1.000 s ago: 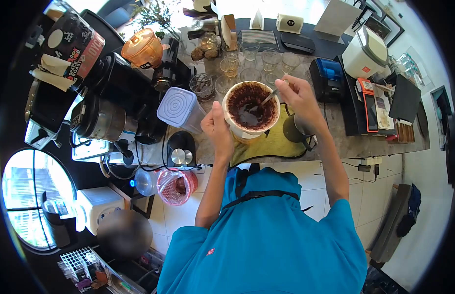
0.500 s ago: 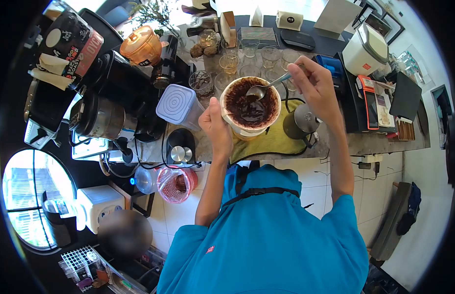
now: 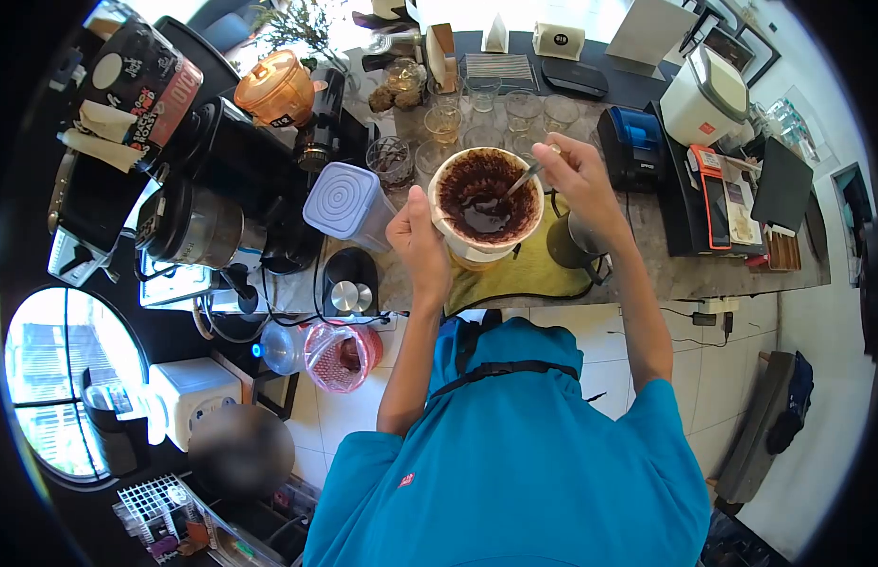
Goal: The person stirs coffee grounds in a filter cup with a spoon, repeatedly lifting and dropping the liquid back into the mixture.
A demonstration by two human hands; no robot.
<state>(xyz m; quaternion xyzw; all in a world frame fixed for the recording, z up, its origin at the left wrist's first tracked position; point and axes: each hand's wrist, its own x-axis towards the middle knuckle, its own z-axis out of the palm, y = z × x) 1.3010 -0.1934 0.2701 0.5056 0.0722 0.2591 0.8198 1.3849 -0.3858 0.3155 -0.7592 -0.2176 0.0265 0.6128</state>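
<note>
My left hand [image 3: 422,244] grips the left side of a white cup [image 3: 441,227], thumb up along its wall. Inside the cup is a glossy dark brown mixture [image 3: 486,215], with grainy brown smears around the inner wall. My right hand [image 3: 580,184] pinches the handle of a metal spoon [image 3: 521,180], which slants down into the cup. The spoon's lower end is sunk in the mixture and hidden. Below the cup lies a yellow-green cloth [image 3: 491,291]. A grey metal pitcher [image 3: 571,244] stands on it, partly behind my right wrist.
Several clear glasses [image 3: 522,109] stand beyond the cup. To the left are a lidded plastic container [image 3: 342,200], a small black scale-like device [image 3: 348,283] and coffee machines. A blue-topped printer [image 3: 633,142] and an orange card terminal [image 3: 711,184] are at the right.
My right hand has moved left and slightly down. The spoon's bowl, visible before near the top of the mixture, has gone down into it. My left hand and the cup have barely shifted.
</note>
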